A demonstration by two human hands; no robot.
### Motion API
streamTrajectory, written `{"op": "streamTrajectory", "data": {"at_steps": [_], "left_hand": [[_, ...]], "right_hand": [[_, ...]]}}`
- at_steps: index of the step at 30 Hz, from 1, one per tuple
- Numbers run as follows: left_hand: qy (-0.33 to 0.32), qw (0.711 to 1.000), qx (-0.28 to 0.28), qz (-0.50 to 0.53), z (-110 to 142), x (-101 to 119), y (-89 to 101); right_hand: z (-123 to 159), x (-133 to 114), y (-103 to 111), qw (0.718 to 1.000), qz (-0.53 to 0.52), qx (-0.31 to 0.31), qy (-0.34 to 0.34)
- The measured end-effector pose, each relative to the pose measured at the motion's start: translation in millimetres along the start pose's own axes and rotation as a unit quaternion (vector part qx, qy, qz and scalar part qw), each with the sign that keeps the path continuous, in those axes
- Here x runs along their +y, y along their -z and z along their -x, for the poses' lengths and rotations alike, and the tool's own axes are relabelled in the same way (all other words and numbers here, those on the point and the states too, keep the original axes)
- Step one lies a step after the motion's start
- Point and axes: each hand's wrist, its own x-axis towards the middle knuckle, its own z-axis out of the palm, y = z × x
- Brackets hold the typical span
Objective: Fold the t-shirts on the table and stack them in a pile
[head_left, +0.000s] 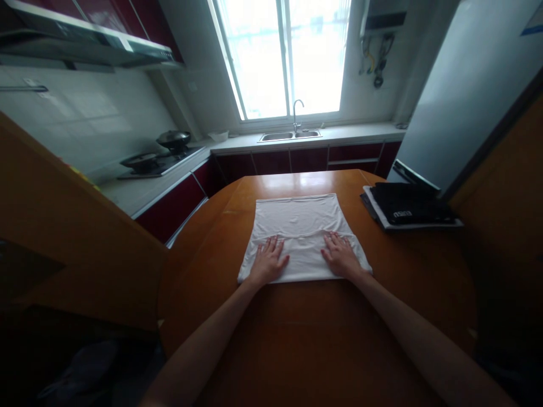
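A white garment (301,217), partly folded, is spread on the wooden table in front of me. Its near part is doubled over, and the curved edge of that layer runs across the middle. My left hand (268,261) rests palm down on the near left of the cloth, fingers spread. On the near right, my right hand (341,255) presses flat on the same layer, its fingers also apart. Neither hand grips anything. Small wrinkles show between the two hands.
A stack of folded clothes (413,204), black on top with white lettering, lies at the right of the wooden table (203,271). Beyond are a counter with a sink (278,136), a stove with two pans (173,139), and a fridge (462,85) at right.
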Motion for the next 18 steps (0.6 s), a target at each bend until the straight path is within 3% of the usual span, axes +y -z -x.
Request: {"op": "streamTrajectory", "data": {"at_steps": [4,6,11,15,18], "left_hand": [[0.002,1.0,0.007,0.03,0.2,2.5,4.3],[0.01,0.997,0.044,0.066,-1.6,-4.0,10.6],[0.08,0.97,0.176,0.147,-10.2,-59.4,34.5],[0.167,0.956,0.167,0.175,-12.3,-103.5,37.6],[0.175,0.956,0.15,0.183,-13.1,-114.7,28.3]], "right_hand": [[-0.5,-0.7,4.4,1.0,-0.017,0.008,0.002],[-1.6,0.2,8.1,0.999,-0.035,0.034,-0.003],[-10.0,20.9,18.7,0.986,-0.073,0.142,-0.04],[-16.8,54.5,25.6,0.972,-0.091,0.205,-0.074],[-18.6,78.3,27.4,0.967,-0.074,0.21,-0.121]]}}
